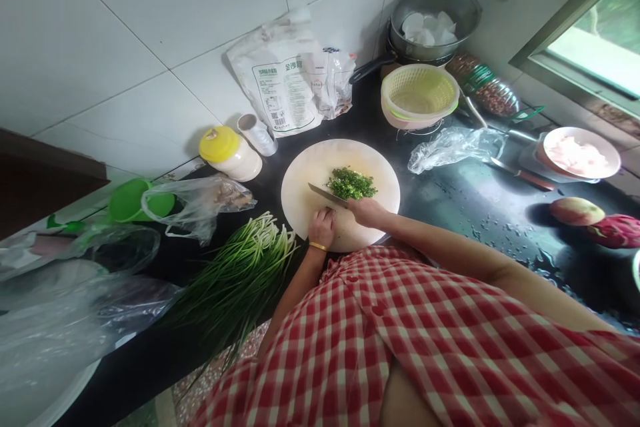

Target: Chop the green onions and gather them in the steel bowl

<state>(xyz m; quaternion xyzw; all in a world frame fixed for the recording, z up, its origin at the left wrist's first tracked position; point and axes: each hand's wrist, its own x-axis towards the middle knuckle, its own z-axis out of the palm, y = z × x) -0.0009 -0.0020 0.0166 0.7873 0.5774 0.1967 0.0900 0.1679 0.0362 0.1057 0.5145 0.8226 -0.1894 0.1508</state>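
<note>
A round pale cutting board (300, 203) lies on the dark counter with a pile of chopped green herbs (351, 183) on its far side. My right hand (367, 212) is closed on the handle of a knife (326, 194), whose blade points left and rests against the near edge of the pile. My left hand (321, 227), with a gold bangle at the wrist, sits on the board just below the blade, its fingers curled with nothing visible in them. A bunch of long uncut green chives (240, 273) lies on the counter left of the board.
Behind the board stand a yellow-lidded jar (227, 150), a white printed bag (285, 87), a yellow colander (419, 93) and a metal pan (433, 17). To the right lie a plastic bag (453, 147), a plate of pale meat (580, 153) and fruit (576, 211). Plastic bags and a green cup (133, 200) crowd the left.
</note>
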